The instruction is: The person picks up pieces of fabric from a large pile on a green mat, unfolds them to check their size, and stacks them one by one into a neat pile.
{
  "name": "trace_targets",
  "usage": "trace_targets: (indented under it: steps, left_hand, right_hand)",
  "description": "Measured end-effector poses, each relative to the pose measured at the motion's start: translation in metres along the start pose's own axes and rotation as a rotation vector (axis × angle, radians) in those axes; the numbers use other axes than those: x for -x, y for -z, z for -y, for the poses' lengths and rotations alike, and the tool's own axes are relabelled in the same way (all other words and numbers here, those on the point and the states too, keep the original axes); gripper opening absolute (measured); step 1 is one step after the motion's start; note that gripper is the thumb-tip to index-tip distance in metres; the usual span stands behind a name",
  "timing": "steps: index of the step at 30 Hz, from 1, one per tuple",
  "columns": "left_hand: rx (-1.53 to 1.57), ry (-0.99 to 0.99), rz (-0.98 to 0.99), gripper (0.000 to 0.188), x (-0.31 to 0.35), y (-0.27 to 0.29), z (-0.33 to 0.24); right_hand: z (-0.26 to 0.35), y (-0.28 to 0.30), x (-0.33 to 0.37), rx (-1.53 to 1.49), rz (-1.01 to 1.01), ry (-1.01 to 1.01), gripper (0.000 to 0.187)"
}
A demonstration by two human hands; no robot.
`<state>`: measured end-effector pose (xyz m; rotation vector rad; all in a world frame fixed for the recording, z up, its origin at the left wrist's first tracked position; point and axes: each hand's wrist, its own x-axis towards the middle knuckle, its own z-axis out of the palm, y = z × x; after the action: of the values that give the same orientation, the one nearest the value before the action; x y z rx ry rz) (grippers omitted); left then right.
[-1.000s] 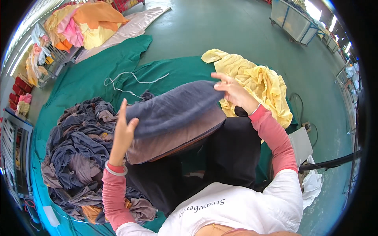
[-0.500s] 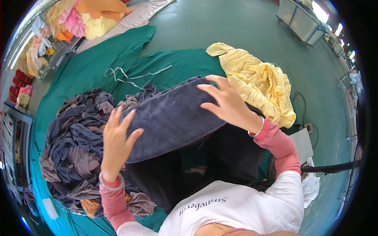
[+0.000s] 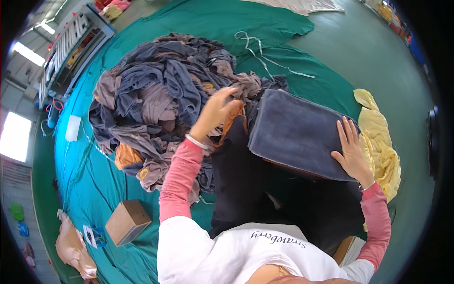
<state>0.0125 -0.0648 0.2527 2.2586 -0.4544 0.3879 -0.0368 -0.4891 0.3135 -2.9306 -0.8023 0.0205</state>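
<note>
A stack of folded dark grey-blue towels (image 3: 300, 135) lies across my lap, on black trousers. My right hand (image 3: 352, 154) rests flat on its right end, fingers stretched and thumb out to the side. My left hand (image 3: 213, 113) is off the stack, above the edge of a heap of crumpled grey and brownish towels (image 3: 158, 102). Its thumb and fingers are bent and apart, slightly smeared by motion. Close beside that hand, an orange cloth (image 3: 232, 124) lies against my left knee; whether the fingers touch it, I cannot tell.
A green sheet (image 3: 279, 23) covers the floor beneath the heap, with white string (image 3: 257, 52) on it. Crumpled yellow cloth (image 3: 380, 146) lies to the right. A cardboard box (image 3: 127, 223) stands at lower left, near a peach-coloured cloth bundle (image 3: 75, 246).
My view has swung left toward the heap. My left hand has moved off the towel stack to the heap's edge. My right hand has come down flat on the stack.
</note>
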Motion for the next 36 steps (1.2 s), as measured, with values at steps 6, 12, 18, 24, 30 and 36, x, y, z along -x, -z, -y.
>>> trace_targets:
  steps: [6, 12, 18, 24, 30, 36]
  left_hand:
    - [-1.393, 0.562, 0.363, 0.041, 0.215, 0.094, 0.172]
    - [-1.388, 0.685, 0.517, 0.017, 0.223, 0.116, 0.163]
    - [-1.136, 0.313, 0.311, 0.023, 0.180, 0.153, 0.140]
    - [-0.608, 0.454, -0.236, 0.017, 0.157, 0.179, 0.090]
    - [-0.519, 0.566, -0.215, 0.019, 0.145, 0.169, 0.039]
    - [-0.209, 0.457, -0.340, 0.015, 0.125, 0.176, -0.015]
  right_hand:
    - [0.011, 0.000, -0.003, -0.047, -0.043, 0.047, 0.077]
    - [0.007, -0.003, 0.001, 0.043, -0.050, -0.008, 0.079]
    - [0.011, -0.004, -0.002, 0.052, -0.091, 0.023, 0.081]
    - [0.015, -0.001, -0.007, 0.073, -0.095, 0.030, 0.076]
    - [0.018, 0.019, -0.016, 0.011, 0.011, 0.007, 0.079]
    - [0.019, 0.039, -0.031, 0.066, 0.142, 0.014, 0.077]
